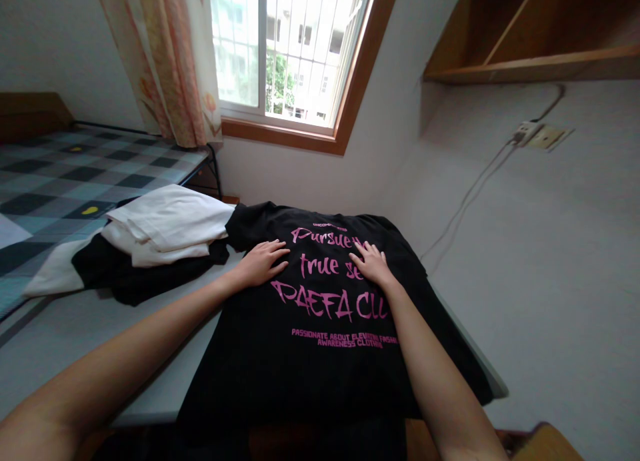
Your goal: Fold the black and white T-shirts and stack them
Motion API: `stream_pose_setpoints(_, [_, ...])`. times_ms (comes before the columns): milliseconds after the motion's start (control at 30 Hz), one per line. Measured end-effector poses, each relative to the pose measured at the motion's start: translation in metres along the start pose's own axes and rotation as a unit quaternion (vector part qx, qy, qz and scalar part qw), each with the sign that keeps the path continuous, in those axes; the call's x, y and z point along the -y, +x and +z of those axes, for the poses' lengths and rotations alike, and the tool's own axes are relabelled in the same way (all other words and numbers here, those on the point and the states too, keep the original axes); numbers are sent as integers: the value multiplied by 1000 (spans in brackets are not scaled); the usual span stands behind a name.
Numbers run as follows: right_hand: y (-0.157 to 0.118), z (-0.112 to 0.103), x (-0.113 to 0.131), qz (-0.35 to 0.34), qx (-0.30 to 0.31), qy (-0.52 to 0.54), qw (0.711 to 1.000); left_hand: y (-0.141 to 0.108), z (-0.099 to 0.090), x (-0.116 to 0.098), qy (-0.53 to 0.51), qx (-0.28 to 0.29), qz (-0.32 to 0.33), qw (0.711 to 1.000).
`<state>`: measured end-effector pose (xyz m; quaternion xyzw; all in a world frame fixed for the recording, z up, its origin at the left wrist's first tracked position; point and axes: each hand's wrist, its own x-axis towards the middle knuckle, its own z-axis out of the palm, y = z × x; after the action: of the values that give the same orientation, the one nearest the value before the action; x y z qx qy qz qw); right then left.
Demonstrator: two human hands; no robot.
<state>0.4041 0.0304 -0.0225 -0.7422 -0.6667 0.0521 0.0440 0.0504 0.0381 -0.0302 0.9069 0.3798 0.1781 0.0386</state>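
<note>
A black T-shirt (310, 374) with pink lettering lies spread over the table, its lower part reaching the front edge. My left hand (263, 262) rests flat on the shirt's left side, fingers apart, beside the lettering. On the right, my right hand (371, 261) lies palm down over the printed words, fingers spread, covering some letters. Neither hand grips the cloth. Left of the shirt is a heap of clothes with a folded white garment (173, 214) on top and a black garment (145, 284) beneath it.
The pale table (165, 394) runs up to the wall on the right. A bed with a checked cover (110, 161) stands at the left. Behind are a curtain (175, 61) and a barred window (300, 54). Cables hang from a wall socket (525, 134) below a wooden shelf (540, 64).
</note>
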Motion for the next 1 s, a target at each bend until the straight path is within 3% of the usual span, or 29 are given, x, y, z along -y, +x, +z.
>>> stream_pose_setpoints(1000, [2,2,-1,2,1,0,1000,0,1,1,-29,-10,-4,1000])
